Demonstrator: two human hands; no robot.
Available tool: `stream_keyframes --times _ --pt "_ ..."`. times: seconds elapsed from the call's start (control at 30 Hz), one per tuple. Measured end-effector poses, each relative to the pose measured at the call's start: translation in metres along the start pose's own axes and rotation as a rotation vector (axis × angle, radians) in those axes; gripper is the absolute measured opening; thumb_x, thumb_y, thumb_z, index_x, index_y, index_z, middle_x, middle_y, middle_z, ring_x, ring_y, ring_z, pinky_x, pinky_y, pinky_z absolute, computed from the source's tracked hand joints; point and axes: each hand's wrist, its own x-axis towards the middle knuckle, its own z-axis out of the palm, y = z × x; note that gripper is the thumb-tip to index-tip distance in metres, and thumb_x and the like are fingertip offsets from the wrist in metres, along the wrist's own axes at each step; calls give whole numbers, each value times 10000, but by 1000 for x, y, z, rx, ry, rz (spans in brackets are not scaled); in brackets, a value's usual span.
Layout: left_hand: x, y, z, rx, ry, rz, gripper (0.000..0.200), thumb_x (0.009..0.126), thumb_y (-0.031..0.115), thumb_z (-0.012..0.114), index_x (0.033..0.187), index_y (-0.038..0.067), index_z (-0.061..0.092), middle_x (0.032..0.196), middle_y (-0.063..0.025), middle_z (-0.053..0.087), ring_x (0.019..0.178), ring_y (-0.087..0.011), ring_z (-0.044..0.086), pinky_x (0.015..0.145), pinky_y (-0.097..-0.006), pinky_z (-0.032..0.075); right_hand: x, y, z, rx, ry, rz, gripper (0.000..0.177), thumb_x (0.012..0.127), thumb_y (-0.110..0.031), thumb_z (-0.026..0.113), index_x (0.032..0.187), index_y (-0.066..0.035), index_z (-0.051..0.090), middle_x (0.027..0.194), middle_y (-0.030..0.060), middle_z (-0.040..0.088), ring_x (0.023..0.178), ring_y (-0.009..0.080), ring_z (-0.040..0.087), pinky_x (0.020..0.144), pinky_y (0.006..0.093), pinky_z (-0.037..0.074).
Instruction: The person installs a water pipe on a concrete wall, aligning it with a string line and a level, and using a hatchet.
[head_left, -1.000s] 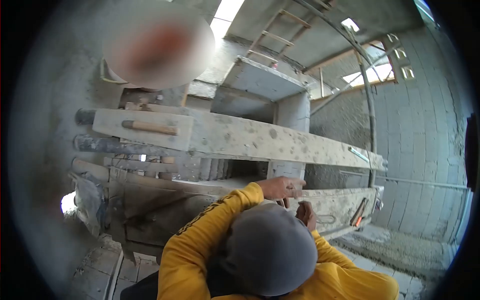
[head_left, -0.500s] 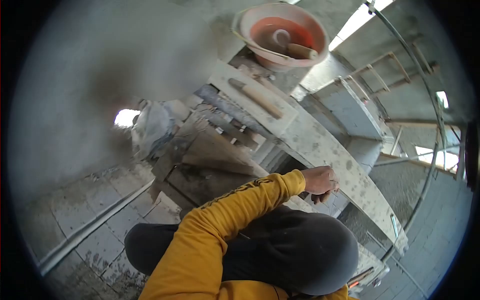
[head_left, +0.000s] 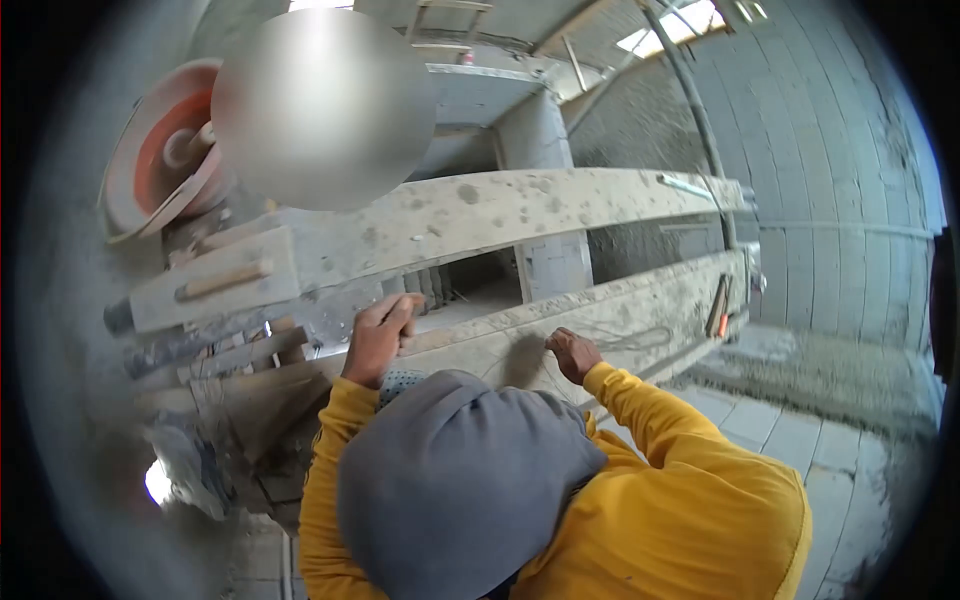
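Near a long, mud-spotted plank, my left hand is closed with curled fingers; what they hold, if anything, is too small to tell. My right hand pinches what looks like a thin string, which loops over the plank to its right. The two hands are apart, my left one close to the plank's left end. A grey-clad knee rises below and between them. Across the gap runs a second spotted plank, with a wooden-handled tool on a board at its left.
At the upper left stands a pink bucket holding a roller-like object. Orange-handled tools lie on the near plank's right end, and a pale green tool on the far one. A pole rises at right. A blurred disc hides the upper middle.
The view has swung to the right, so the bucket and planks now appear further left. My right hand has come into view with the string. My left hand now appears further left.
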Motion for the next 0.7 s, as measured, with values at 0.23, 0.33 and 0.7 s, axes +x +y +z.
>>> stream_keyframes --times 0.23,0.33,0.7 --pt "-10 1 -19 -50 159 79 324 1074 258 563 1136 -17 723 629 65 441 566 -41 387 518 -227 335 -21 40 9 -83 -79 73 270 1001 -268 548 1129 -48 637 1109 219 667 1038 430 639 909 480 509" --pt "-6 -2 -23 -107 168 79 322 1078 253 557 1136 -17 722 630 67 439 560 -40 377 518 -228 337 -18 10 -9 -51 141 -190 360 958 -244 593 1257 -45 583 1145 201 619 1115 422 589 1022 476 453" --pt "-3 11 -5 -35 110 127 290 1066 240 571 1114 -5 719 632 66 459 555 -40 400 505 -234 327 40 -93 -24 491 -21 -77 251 1056 -280 558 1035 -32 591 797 151 617 727 301 639 670 407 502"
